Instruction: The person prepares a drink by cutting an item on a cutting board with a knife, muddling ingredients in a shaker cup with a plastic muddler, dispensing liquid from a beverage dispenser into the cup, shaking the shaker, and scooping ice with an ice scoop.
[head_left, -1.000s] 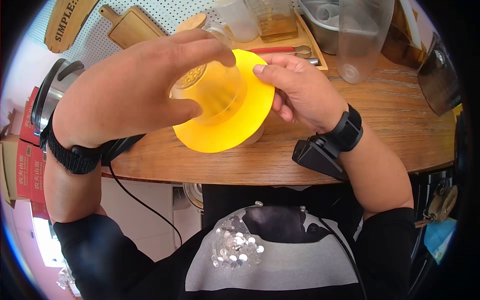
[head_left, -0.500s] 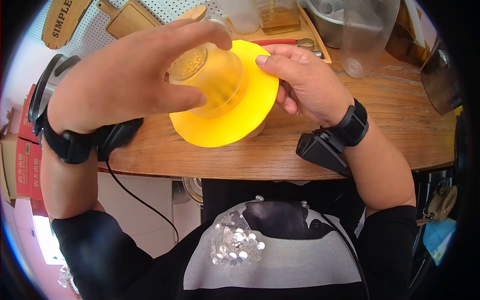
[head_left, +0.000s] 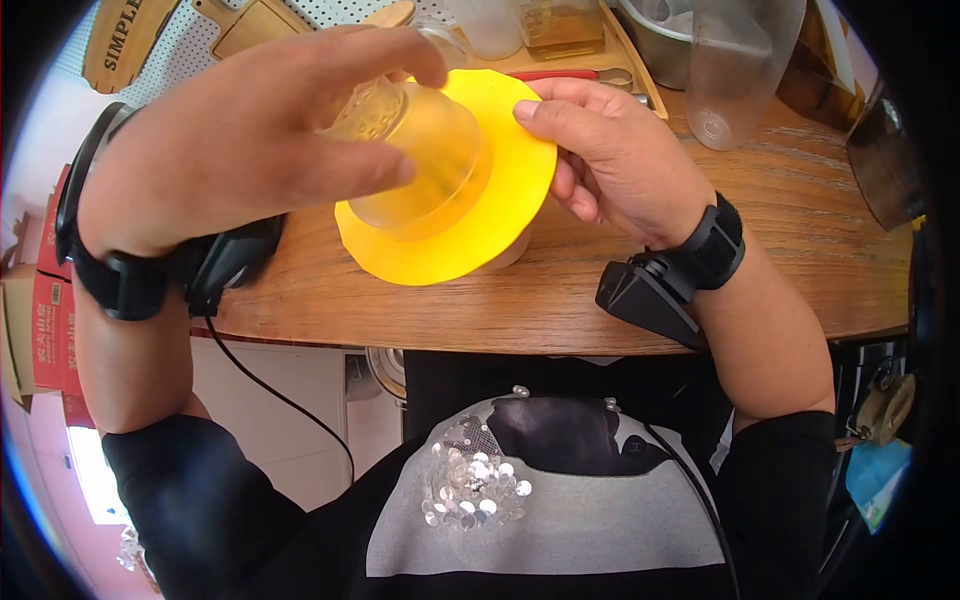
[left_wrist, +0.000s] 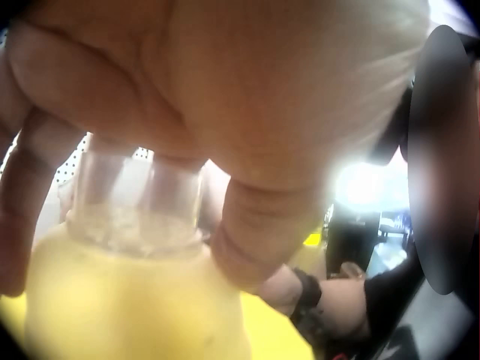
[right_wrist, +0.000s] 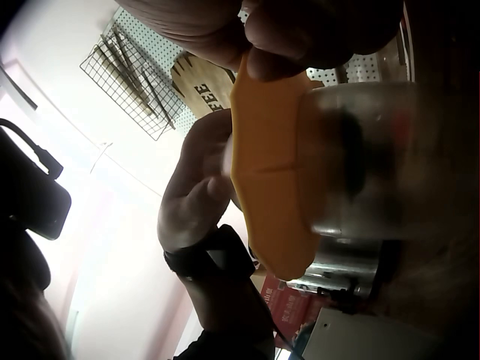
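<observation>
A wide yellow disc (head_left: 515, 180) with a slightly faceted rim is tilted over the table. From its middle rises a clear plastic cup (head_left: 430, 150), upside down, with a dimpled, narrower end. My left hand (head_left: 230, 140) holds the cup by that narrow end (left_wrist: 139, 187), thumb on the near side and fingers on the far side. My right hand (head_left: 615, 150) pinches the disc's right rim, thumb on top and fingers underneath. Below the disc, a clear vessel (right_wrist: 367, 165) shows in the right wrist view, mostly hidden by the disc from above.
A wooden tray (head_left: 645, 75) behind the hands holds red-handled tongs (head_left: 560, 75) and a jug of amber liquid (head_left: 560, 30). A tall clear container (head_left: 740, 80) and a metal tub (head_left: 655, 45) stand back right. A steel pot (right_wrist: 349, 262) is at the left.
My left hand has shifted a little up and left in the head view, turning at the cup's narrow end. The disc appears slightly higher; my right hand keeps its pinch.
</observation>
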